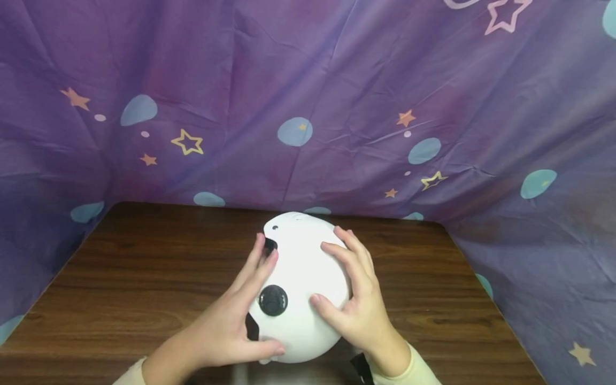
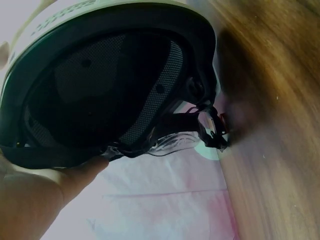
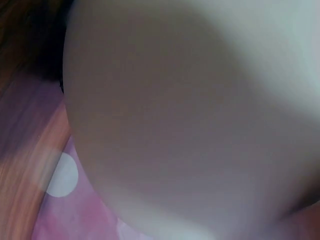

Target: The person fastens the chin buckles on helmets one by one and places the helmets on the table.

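Observation:
A white helmet [image 1: 308, 278] is held over the table on its side, its open side turned to the left. A round black piece [image 1: 273, 300] sits on its shell. My left hand [image 1: 231, 315] grips the rim, thumb low and fingers along the edge. On the shell's right side my right hand [image 1: 358, 294] holds on with spread, bent fingers. The left wrist view shows the dark inner lining [image 2: 100, 85] and a black chin strap with a buckle [image 2: 212, 130]. The pale shell [image 3: 185, 115] fills most of the right wrist view, where no fingers can be made out.
Beneath the helmet is a dark brown wooden table [image 1: 144, 278]. A purple cloth [image 1: 250, 96] with stars and blue spots hangs behind it and along both sides. A black strap end [image 1: 361, 368] shows near the right wrist.

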`<state>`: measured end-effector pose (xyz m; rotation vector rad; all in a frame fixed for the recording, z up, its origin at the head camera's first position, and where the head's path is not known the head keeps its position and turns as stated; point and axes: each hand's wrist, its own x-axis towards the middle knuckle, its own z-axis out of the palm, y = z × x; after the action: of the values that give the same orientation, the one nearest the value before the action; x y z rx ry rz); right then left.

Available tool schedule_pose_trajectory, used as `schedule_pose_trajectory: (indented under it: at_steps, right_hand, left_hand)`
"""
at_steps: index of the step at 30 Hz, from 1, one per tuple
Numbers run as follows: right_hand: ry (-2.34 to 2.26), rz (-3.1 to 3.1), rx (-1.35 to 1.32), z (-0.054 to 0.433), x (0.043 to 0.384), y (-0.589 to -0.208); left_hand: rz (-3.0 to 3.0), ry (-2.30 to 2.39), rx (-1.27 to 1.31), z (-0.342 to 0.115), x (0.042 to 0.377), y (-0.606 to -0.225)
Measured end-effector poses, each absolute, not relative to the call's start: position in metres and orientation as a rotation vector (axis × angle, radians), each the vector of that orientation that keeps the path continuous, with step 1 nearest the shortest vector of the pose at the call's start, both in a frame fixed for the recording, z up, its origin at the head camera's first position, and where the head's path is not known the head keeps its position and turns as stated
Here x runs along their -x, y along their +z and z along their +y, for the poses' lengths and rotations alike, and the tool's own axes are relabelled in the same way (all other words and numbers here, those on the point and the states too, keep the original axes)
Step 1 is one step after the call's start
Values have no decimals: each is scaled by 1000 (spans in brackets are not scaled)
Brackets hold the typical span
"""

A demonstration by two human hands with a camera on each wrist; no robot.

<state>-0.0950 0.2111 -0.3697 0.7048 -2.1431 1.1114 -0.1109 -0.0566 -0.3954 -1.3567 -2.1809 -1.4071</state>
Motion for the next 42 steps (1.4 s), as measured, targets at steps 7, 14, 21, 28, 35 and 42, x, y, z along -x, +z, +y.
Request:
schedule_pose_trajectory:
  at_steps: [7, 14, 21, 28, 35, 42]
  right_hand:
    - [1115, -2143, -689, 211, 95, -368]
    - [1153, -2161, -670, 211, 93, -371]
    - [1189, -2185, -652, 216, 95, -372]
    - [1171, -2214, -641, 215, 98, -374]
    - [1120, -2252, -625, 216, 98, -374]
    - [1067, -2272, -631, 215, 97, -374]
  left_hand:
    - [-2262, -1567, 1281, -56, 111, -394]
    - [-2340, -1599, 1201, -57, 108, -396]
    - [-2481, -1759, 1202, -58, 112, -401]
    - [-2598, -1759, 1266, -61, 118, -402]
    - [-2582, -1757, 1325, -60, 118, -403]
    - [-2525, -1711, 1395, -56, 116, -402]
